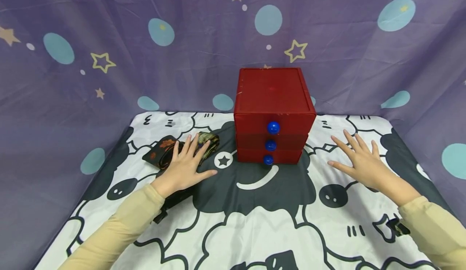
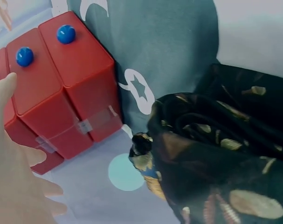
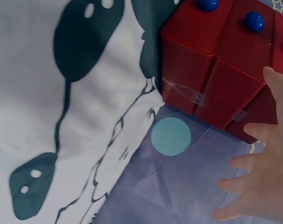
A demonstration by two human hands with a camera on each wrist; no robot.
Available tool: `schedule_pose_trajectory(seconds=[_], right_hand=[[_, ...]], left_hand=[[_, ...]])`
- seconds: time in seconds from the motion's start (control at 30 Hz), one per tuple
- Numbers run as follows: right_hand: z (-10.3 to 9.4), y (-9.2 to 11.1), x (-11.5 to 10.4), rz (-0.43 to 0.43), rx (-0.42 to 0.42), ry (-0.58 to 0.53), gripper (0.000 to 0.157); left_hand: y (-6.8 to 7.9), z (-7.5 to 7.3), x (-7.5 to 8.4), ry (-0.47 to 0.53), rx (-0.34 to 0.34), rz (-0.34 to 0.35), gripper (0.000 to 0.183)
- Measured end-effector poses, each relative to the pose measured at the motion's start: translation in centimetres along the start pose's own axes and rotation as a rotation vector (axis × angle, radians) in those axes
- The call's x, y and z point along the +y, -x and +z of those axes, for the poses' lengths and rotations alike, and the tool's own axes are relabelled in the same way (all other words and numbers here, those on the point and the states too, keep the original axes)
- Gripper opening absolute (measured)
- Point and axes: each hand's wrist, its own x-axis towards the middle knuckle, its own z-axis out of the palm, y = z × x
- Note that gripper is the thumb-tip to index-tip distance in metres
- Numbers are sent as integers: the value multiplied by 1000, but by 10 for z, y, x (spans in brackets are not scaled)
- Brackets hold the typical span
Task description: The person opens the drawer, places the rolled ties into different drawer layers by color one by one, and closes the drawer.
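My left hand (image 1: 183, 169) is held palm down with its fingers spread straight, in front of a folded dark cloth (image 1: 160, 150) printed with leaves. Part of that cloth is hidden behind the fingers; in the left wrist view the dark cloth (image 2: 211, 140) shows loose rolled folds beside the hand. On the other side, my right hand (image 1: 364, 164) hovers with fingers fanned out, holding nothing. Between the hands stands a red three-drawer box (image 1: 271, 92), its drawers closed, each with a blue knob (image 1: 273, 127).
A white and dark grey cartoon-printed cloth (image 1: 255, 229) covers the table. Behind it hangs a purple curtain (image 1: 211, 59) with stars and spots. Clear tape (image 3: 199, 97) crosses the drawer seams on the box's side. A small black piece (image 1: 398, 226) shows beside the right sleeve.
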Motion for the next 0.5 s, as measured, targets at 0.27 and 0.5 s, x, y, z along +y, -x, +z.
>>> schedule_pose_trajectory(seconds=[0.27, 0.5], right_hand=[[-18, -10, -7, -16, 2, -86, 69], [-33, -20, -12, -64, 37, -128, 62]], left_hand=[[1, -10, 11, 38, 11, 38, 86], [3, -16, 20, 54, 68, 81, 79]])
